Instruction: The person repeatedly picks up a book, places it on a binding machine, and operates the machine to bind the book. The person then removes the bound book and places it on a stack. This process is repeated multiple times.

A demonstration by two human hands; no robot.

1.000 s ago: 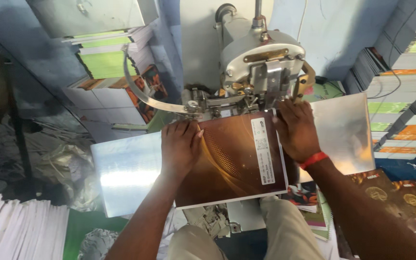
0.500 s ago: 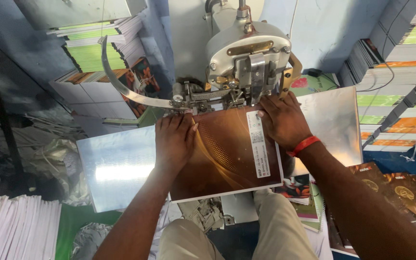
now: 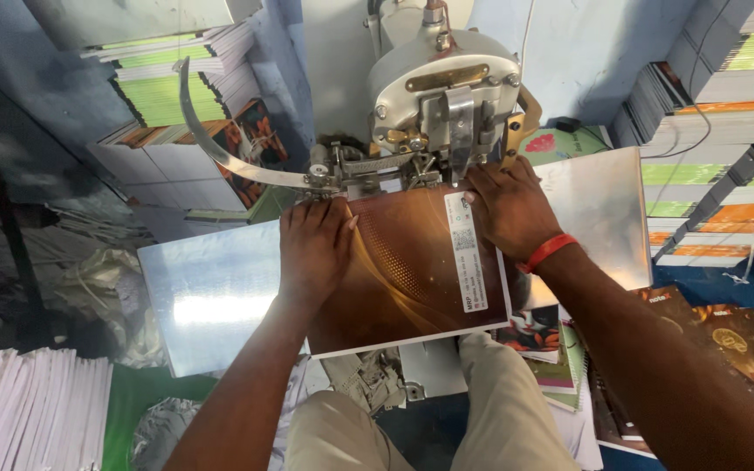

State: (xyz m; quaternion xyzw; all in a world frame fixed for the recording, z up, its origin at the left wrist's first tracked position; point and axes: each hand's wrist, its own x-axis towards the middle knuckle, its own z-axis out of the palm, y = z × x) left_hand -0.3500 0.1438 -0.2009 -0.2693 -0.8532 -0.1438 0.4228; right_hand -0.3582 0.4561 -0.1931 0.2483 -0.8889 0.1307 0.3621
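Head view looks down on a brown notebook (image 3: 403,262) with a glossy cover of fine dotted wave lines and a white label strip along its right side. It lies flat on the shiny sheet-metal surface (image 3: 211,296) of a stitching machine (image 3: 442,105), whose rounded grey cast head carries a brass plate and screws. The notebook's far edge sits tucked under the machine head, while its near edge overhangs the surface toward the person's lap. Its long axis runs near to far, tilted slightly so the far end leans left.

Left hand (image 3: 314,249) lies palm down on the left part of the cover, fingers together and flat, pointing far toward the machine. Right hand (image 3: 510,209), with a red wristband (image 3: 546,252), presses on the far right corner, fingers slightly spread and flat, gripping nothing. A curved metal arm (image 3: 220,157) sweeps left from the machine. Stacks of notebooks (image 3: 726,113) stand at right, more loose ones (image 3: 700,340) lying near right.
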